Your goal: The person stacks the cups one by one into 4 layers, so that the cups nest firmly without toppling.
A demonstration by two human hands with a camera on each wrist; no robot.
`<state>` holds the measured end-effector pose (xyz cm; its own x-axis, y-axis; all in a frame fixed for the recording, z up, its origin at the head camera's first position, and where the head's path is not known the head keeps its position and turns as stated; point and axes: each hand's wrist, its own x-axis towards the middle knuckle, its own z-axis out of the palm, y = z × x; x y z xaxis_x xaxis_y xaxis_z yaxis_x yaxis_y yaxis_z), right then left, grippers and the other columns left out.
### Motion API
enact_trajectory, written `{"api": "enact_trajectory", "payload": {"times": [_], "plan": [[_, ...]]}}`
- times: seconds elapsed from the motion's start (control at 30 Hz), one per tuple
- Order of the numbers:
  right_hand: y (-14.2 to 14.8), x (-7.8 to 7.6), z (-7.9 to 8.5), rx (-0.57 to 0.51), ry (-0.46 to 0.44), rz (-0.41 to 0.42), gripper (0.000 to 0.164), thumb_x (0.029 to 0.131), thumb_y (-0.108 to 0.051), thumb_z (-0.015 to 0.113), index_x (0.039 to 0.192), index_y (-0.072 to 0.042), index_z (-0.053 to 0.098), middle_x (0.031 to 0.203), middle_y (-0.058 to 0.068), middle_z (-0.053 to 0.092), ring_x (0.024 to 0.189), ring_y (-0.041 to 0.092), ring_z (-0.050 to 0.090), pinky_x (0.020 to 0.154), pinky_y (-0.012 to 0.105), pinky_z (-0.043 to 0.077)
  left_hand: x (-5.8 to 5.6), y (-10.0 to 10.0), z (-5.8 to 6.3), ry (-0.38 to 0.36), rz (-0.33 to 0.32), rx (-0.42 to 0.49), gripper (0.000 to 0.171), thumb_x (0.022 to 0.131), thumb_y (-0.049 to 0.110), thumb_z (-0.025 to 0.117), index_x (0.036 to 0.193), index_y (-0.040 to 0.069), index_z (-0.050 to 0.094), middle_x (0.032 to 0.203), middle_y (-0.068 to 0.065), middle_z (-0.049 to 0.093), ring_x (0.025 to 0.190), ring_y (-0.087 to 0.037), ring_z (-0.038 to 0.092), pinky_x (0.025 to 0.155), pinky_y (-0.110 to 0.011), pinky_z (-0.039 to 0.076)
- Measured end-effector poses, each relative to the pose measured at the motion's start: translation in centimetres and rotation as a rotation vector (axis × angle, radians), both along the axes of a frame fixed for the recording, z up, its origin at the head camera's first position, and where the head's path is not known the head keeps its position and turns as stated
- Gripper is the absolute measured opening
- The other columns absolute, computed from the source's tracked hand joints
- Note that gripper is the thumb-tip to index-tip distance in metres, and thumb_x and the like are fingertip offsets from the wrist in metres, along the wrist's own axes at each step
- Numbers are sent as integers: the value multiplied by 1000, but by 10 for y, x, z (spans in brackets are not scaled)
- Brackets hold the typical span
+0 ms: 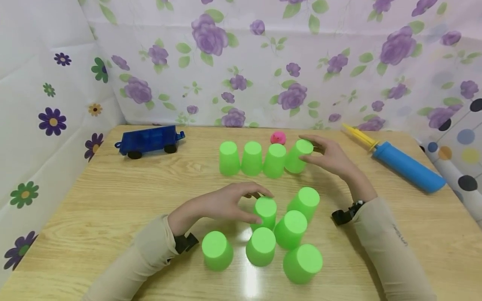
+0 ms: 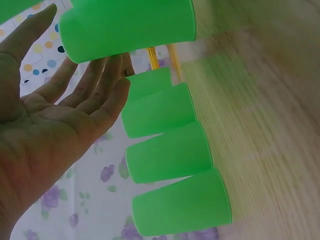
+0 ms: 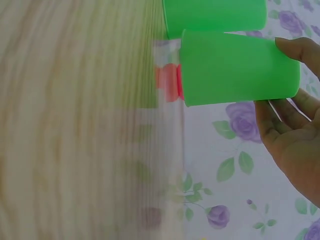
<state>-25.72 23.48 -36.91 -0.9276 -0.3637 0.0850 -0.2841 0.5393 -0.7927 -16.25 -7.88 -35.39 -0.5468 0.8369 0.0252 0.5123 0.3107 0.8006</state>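
Note:
Several bright green plastic cups stand upside down on the table. At the right end of the back row, my right hand (image 1: pixel 331 156) holds a cup (image 1: pixel 297 159) between thumb and fingers, as the right wrist view also shows with this cup (image 3: pixel 235 70). Closer in, my left hand (image 1: pixel 229 205) reaches around a cup (image 1: pixel 265 209) at the back left of the front group. In the left wrist view its fingers (image 2: pixel 107 95) lie loosely along the cup (image 2: pixel 130 30), while the thumb stands apart from it. Part of that cup is hidden by a nearer cup (image 1: pixel 260 246).
A blue toy wagon (image 1: pixel 148 140) stands at the back left. Behind the row sits a small pink toy (image 1: pixel 278 138). A blue hand pump (image 1: pixel 408 165) with a yellow nozzle lies at the right. More cups (image 1: pixel 303 263) stand near the front. Flowered cloth (image 1: pixel 241 62) hangs behind the table.

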Motion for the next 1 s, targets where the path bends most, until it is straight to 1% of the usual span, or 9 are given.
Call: {"api": "enact_trajectory", "payload": {"times": [0.1, 0.23, 0.37, 0.5, 0.67, 0.83, 1.0], "plan": [[0, 1, 2, 23, -11, 16, 58, 84, -32, 70, 136, -23, 48, 137, 3, 48, 121, 25, 47, 103, 49, 36, 0, 2, 1, -5, 1, -7, 54, 84, 26, 71, 132, 14, 49, 130, 4, 53, 116, -12, 50, 103, -39, 39], [-1, 3, 2, 67, -14, 39, 58, 84, -33, 70, 136, -25, 47, 138, 2, 47, 120, 25, 48, 101, 50, 38, 1, 4, -1, -20, 12, -7, 54, 83, 24, 72, 131, 13, 49, 129, 4, 54, 115, -13, 51, 103, -40, 39], [-1, 3, -1, 74, -15, 60, 58, 84, -33, 70, 136, -24, 47, 139, 3, 46, 120, 26, 48, 101, 51, 38, 2, 7, -4, 1, 57, -13, 53, 84, 27, 71, 130, 15, 50, 128, 5, 54, 114, -12, 51, 102, -40, 40], [-2, 2, -3, 79, -8, 66, 58, 84, -33, 70, 137, -23, 47, 139, 4, 46, 120, 27, 49, 102, 49, 38, 4, 7, -5, 16, 99, -24, 52, 83, 30, 71, 130, 18, 50, 127, 8, 54, 114, -10, 50, 101, -38, 41], [-3, 1, -6, 90, 20, 65, 62, 83, -31, 72, 138, -19, 46, 139, 8, 46, 119, 29, 50, 101, 46, 40, 3, 7, -6, -6, 101, -37, 51, 84, 30, 71, 129, 20, 50, 128, 10, 53, 119, -7, 49, 103, -34, 39], [-4, 2, -6, 77, 16, 70, 64, 82, -28, 72, 139, -17, 44, 140, 9, 45, 120, 31, 49, 102, 45, 39, 3, 7, -7, -31, 107, -56, 52, 83, 33, 70, 129, 23, 48, 130, 12, 52, 122, -5, 47, 104, -30, 37], [-4, 3, -3, 50, -4, 68, 66, 82, -23, 73, 140, -15, 43, 140, 11, 44, 124, 32, 46, 103, 46, 38, 2, 8, -7, -51, 112, -36, 53, 82, 31, 73, 128, 18, 51, 126, 8, 56, 120, -9, 50, 104, -32, 37]]}}
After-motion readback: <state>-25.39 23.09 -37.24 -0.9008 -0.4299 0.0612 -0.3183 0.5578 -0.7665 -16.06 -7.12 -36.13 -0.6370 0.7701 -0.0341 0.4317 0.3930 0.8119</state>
